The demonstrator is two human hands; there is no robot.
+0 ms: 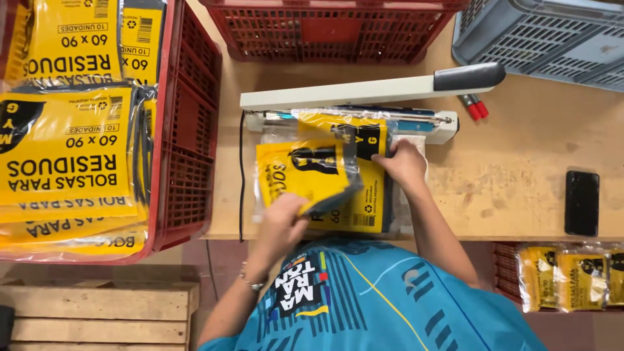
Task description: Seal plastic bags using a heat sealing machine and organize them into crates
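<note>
Teal shirt [364, 299] closest to the lens, arms reaching out over the bench [520, 175]. Left hand [281, 220] pinching the near edge of a yellow pack [305, 172]; right hand [404, 162] pressed flat on the clear bag [374, 205] beneath, just below the sealer [364, 107]. Sealer arm up, bag mouth lying at the sealing bar. Best bet, probably: slide the pack fully in, keep the mouth flat and wrinkle-free across the bar. Red crate [188, 130] stuffed with more yellow packs off to the left, another red basket [331, 29] and a grey one [539, 39] behind. Phone [582, 203] and markers [474, 107] at right, well apart. Cord [242, 175] close to the left hand, might snag.
</note>
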